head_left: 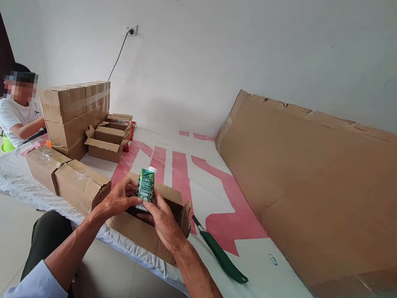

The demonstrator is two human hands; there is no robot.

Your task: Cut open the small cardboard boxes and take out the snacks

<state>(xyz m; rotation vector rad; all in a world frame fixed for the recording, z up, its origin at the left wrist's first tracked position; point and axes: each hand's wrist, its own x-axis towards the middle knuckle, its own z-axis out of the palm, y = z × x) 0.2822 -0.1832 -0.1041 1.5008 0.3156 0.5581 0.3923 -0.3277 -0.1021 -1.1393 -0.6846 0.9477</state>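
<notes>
A small green drink carton [145,186] with a white cap stands upright between my two hands. My left hand [122,198] grips its left side, thumb across the lower front. On the other side, my right hand [163,217] holds the lower right edge with its fingers. Directly beneath is an open cardboard box [148,236], its flaps folded out; its inside is dark and mostly hidden by my hands. To the right of that box lies a long tool with a dark green handle or sheath [223,256], resting on the covered table.
Two closed cardboard boxes [80,178] lie left along the table edge. Behind them are stacked boxes [73,113] and several open boxes [107,145]. A large cardboard sheet [319,187] leans at the right. Another person [18,117] sits at the far left.
</notes>
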